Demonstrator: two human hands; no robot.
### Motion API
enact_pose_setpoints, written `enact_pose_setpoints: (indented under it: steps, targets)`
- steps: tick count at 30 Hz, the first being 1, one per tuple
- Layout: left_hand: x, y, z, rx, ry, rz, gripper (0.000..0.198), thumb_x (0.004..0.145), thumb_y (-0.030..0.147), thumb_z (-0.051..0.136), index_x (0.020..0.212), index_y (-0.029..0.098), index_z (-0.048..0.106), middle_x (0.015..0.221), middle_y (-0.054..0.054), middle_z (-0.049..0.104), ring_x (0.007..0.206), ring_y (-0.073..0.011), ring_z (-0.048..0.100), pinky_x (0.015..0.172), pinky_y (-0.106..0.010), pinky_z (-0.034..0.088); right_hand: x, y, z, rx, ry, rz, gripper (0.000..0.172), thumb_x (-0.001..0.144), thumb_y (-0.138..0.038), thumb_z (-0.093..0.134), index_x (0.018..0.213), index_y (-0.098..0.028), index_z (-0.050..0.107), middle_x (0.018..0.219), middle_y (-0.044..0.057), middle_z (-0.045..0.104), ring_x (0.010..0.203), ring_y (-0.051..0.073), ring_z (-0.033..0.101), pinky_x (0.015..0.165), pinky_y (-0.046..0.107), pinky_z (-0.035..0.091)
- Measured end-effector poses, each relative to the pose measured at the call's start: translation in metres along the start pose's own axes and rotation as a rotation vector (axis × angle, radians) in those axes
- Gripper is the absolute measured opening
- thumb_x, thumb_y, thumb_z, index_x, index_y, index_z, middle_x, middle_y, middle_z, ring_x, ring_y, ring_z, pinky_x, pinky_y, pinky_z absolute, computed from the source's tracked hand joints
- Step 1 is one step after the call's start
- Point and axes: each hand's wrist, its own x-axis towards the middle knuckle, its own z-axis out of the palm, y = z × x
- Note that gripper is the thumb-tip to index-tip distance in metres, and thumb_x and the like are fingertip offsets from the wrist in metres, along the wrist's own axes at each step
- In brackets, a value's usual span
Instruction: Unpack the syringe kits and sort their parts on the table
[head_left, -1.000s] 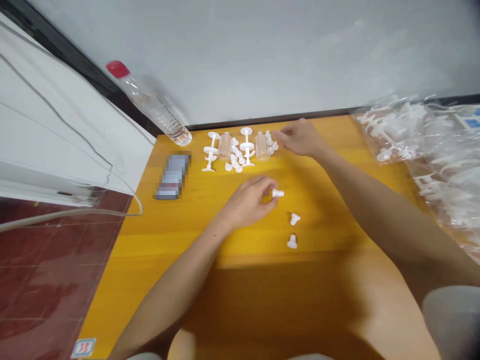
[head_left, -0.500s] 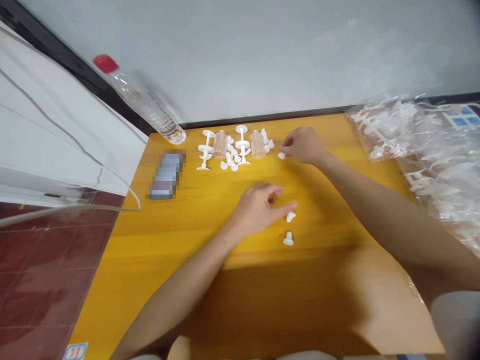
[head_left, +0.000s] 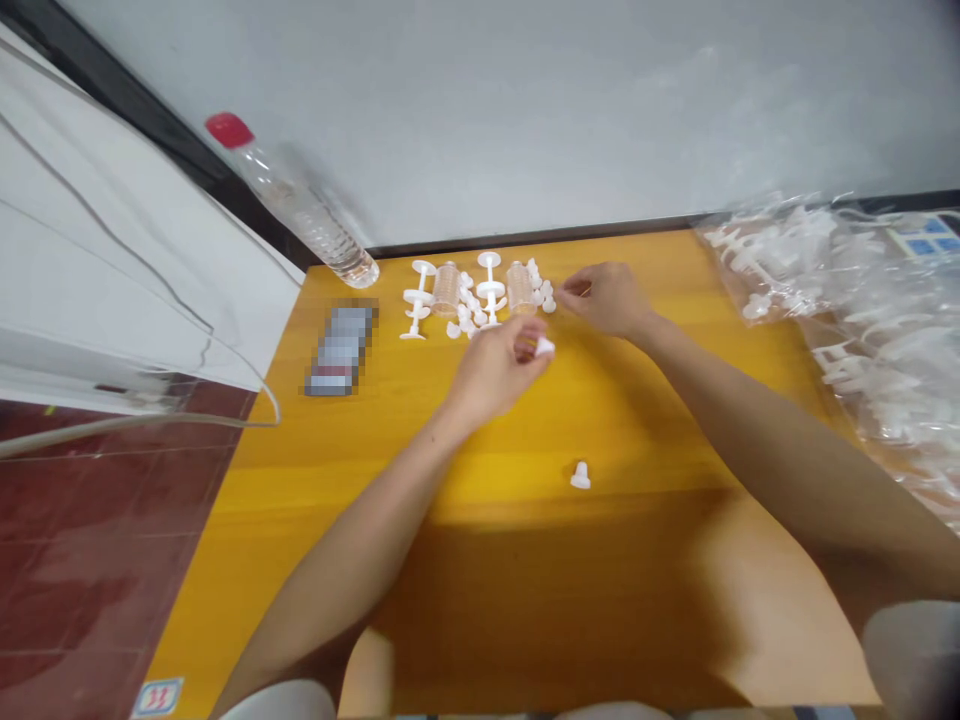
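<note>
Presently, the left hand (head_left: pixel 499 365) holds a small white piece (head_left: pixel 545 346) between its thumb and fingers, which are closed on it, above the wooden table (head_left: pixel 315 540). The right hand (head_left: pixel 611 300) is farther back, with its fingertips just beside a group of white pieces (head_left: pixel 546 297); its fingers are bent, but I cannot tell whether they pinch something. Nearer to the person, one white stopper (head_left: pixel 580 476) stands alone on the table. Behind the left hand there are two clear cylinders (head_left: pixel 445 290) and two white plungers (head_left: pixel 417 300), placed alternately. To the left are a pixelated rectangle (head_left: pixel 341 347) and a red-capped bottle (head_left: pixel 315 230); to the right lie plastic bags (head_left: pixel 795 255) with white parts inside.
</note>
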Motion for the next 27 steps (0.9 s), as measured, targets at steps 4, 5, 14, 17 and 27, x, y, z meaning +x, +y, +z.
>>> enact_pose_setpoints:
  steps: [4, 5, 14, 17, 27]
  targets:
    - [0.047, 0.005, -0.012, 0.412, -0.018, 0.109, 0.024, 0.089, 0.016, 0.069, 0.111, 0.017, 0.078, 0.110, -0.010, 0.074, 0.091, -0.0204, 0.071, 0.088, -0.035, 0.057, -0.005, -0.001, -0.002, 0.040, -0.107, 0.018, 0.028, 0.090, -0.029, 0.072, 0.112, -0.014, 0.079, 0.102, 0.010, 0.079, 0.091, 0.023, 0.074, 0.087, 0.032, 0.056]
    - [0.055, 0.008, -0.011, 0.538, -0.077, 0.159, 0.027, 0.090, 0.013, 0.066, 0.114, 0.018, 0.078, 0.116, -0.011, 0.073, 0.097, -0.0232, 0.071, 0.091, -0.038, 0.056, -0.005, -0.001, -0.002, 0.021, -0.123, 0.023, 0.025, 0.090, -0.025, 0.070, 0.111, -0.014, 0.080, 0.103, 0.011, 0.079, 0.093, 0.023, 0.074, 0.088, 0.032, 0.056]
    - [0.082, 0.033, 0.021, 1.024, -0.331, 0.333, 0.033, 0.090, -0.003, 0.051, 0.092, 0.012, 0.080, 0.094, -0.015, 0.075, 0.112, -0.0332, 0.066, 0.107, -0.051, 0.042, -0.007, 0.002, -0.011, -0.114, -0.270, -0.010, 0.016, 0.085, -0.016, 0.067, 0.092, -0.013, 0.080, 0.096, 0.010, 0.079, 0.090, 0.022, 0.071, 0.077, 0.027, 0.050]
    - [0.079, 0.034, 0.011, 0.951, -0.245, 0.322, 0.030, 0.091, 0.000, 0.052, 0.101, 0.011, 0.077, 0.106, -0.018, 0.073, 0.112, -0.0327, 0.065, 0.103, -0.048, 0.045, -0.006, -0.001, -0.008, -0.136, -0.292, -0.035, 0.016, 0.089, -0.026, 0.069, 0.088, -0.014, 0.079, 0.090, 0.009, 0.077, 0.085, 0.021, 0.070, 0.075, 0.028, 0.048]
    - [-0.071, 0.056, 0.014, 0.469, -0.537, 0.079, 0.031, 0.086, 0.054, 0.077, 0.088, 0.023, 0.074, 0.083, -0.004, 0.073, 0.075, -0.0250, 0.069, 0.066, -0.033, 0.049, 0.001, -0.015, 0.006, -0.168, -0.281, 0.019, 0.016, 0.091, -0.025, 0.067, 0.095, -0.017, 0.080, 0.097, 0.010, 0.078, 0.092, 0.023, 0.071, 0.083, 0.029, 0.052]
